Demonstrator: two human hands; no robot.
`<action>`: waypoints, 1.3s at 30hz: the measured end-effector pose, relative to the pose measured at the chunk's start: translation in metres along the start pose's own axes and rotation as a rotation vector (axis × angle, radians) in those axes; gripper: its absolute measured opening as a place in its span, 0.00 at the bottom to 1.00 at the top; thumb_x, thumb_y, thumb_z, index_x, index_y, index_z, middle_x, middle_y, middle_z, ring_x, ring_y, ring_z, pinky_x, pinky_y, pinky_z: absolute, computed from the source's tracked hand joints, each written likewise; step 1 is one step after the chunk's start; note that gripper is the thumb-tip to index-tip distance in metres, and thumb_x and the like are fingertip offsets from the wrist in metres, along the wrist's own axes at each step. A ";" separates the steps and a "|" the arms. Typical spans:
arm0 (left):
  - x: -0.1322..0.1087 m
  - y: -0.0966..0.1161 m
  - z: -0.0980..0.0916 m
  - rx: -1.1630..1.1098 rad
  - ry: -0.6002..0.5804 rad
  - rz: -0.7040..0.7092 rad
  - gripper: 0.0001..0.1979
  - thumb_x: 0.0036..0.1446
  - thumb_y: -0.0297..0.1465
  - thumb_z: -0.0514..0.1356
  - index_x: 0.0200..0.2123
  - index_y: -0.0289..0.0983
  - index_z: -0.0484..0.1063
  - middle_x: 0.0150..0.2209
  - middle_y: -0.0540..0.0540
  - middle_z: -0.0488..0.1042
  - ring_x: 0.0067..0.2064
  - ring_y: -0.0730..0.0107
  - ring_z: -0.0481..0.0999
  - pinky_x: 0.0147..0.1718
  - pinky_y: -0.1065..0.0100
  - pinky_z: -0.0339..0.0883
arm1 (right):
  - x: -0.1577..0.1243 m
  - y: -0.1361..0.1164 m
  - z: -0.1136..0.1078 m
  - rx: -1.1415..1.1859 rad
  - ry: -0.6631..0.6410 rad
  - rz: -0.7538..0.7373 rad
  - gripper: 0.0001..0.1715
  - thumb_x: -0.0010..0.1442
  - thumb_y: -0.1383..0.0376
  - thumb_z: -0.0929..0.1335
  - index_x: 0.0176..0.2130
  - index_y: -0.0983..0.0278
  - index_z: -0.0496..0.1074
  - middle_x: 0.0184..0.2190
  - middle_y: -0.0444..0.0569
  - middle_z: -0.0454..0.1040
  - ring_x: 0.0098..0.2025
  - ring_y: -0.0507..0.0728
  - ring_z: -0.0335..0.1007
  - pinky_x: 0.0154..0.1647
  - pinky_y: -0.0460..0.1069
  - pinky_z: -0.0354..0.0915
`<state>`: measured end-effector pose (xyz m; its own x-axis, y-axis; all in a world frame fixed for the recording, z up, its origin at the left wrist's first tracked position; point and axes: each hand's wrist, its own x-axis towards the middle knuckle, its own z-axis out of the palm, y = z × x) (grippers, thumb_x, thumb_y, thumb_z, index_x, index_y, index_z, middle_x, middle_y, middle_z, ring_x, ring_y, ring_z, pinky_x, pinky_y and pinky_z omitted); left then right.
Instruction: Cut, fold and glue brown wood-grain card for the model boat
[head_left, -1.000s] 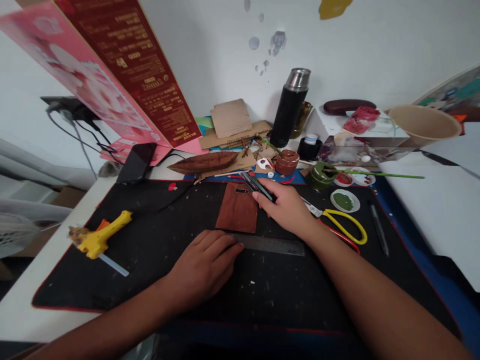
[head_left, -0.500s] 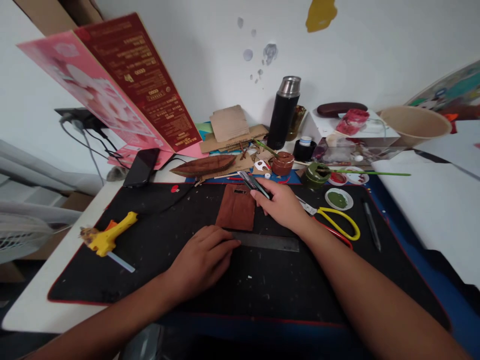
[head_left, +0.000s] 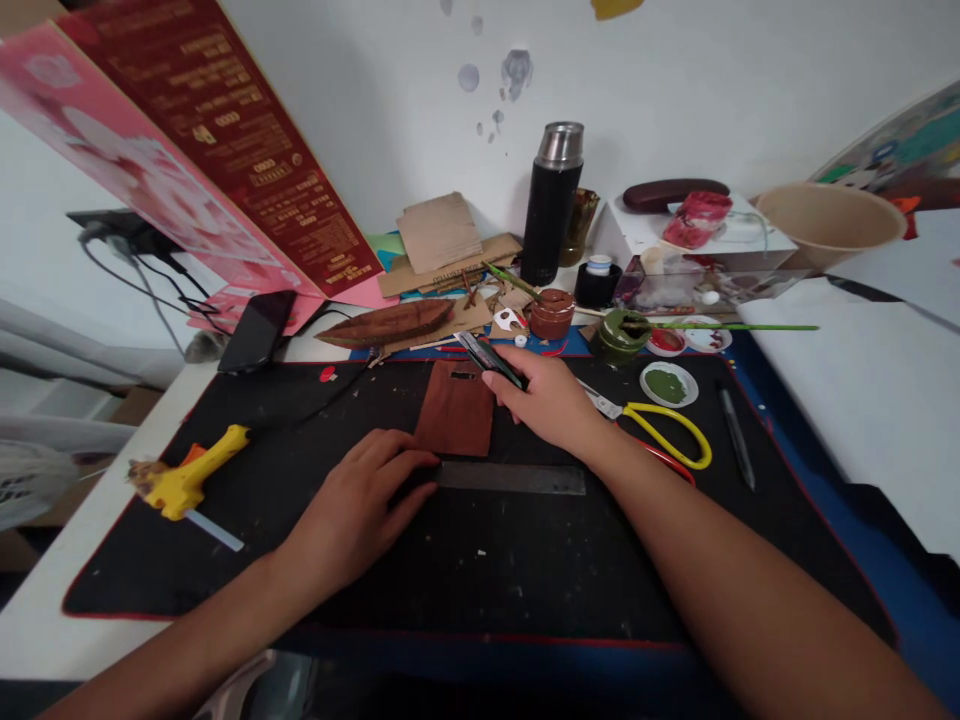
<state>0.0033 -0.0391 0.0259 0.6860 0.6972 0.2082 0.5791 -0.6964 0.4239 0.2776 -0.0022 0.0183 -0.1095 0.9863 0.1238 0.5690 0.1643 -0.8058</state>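
My right hand (head_left: pixel 551 395) is closed around a dark utility knife (head_left: pixel 491 360), whose metal tip points up and left. Below the knife lies a reddish-brown flat piece (head_left: pixel 455 415) with a small dark slot near its top edge; its material is hard to tell. A steel ruler (head_left: pixel 514 478) lies flat just in front of this piece. At the ruler's left end rests my left hand (head_left: pixel 367 500), its fingers stretched and its thumb apart from them. Scissors (head_left: pixel 667 435) with yellow and red handles lie partly hidden behind my right forearm.
A yellow glue gun (head_left: pixel 187 475) lies on the black mat (head_left: pixel 300 560) at left, a phone (head_left: pixel 257 330) behind it. Along the back stand a flask (head_left: pixel 551 205), a brown paint jar (head_left: pixel 552 315) and a green one (head_left: pixel 621 338). A pen (head_left: pixel 736 437) lies at right.
My left hand has drawn back left, its thumb and fingers spreading, and the ruler's left end shows more. The whole view has shifted slightly; my right hand still holds the knife.
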 end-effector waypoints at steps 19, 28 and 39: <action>0.105 -0.052 0.006 0.138 -0.077 0.009 0.22 0.66 0.34 0.60 0.62 0.36 0.72 0.63 0.36 0.74 0.64 0.47 0.72 0.65 0.43 0.63 | 0.003 0.003 -0.004 0.040 0.026 -0.042 0.23 0.70 0.58 0.66 0.61 0.60 0.76 0.44 0.52 0.84 0.43 0.61 0.80 0.46 0.55 0.70; 0.114 -0.058 0.001 -0.063 -0.056 -0.134 0.24 0.57 0.35 0.66 0.57 0.39 0.77 0.58 0.37 0.78 0.60 0.43 0.73 0.62 0.44 0.62 | 0.003 0.002 -0.005 0.010 0.032 -0.069 0.24 0.70 0.59 0.67 0.62 0.59 0.75 0.60 0.54 0.79 0.60 0.66 0.76 0.60 0.60 0.68; 0.097 -0.068 -0.018 -0.528 0.100 -0.515 0.26 0.50 0.47 0.72 0.49 0.40 0.81 0.44 0.44 0.83 0.45 0.52 0.81 0.45 0.57 0.75 | 0.001 -0.001 -0.006 0.001 0.016 -0.039 0.24 0.70 0.58 0.66 0.62 0.60 0.75 0.50 0.53 0.83 0.47 0.63 0.80 0.47 0.55 0.70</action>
<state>0.0221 0.0791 0.0331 0.3269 0.9430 -0.0626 0.5102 -0.1204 0.8516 0.2816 -0.0010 0.0231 -0.1184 0.9792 0.1646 0.5640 0.2027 -0.8005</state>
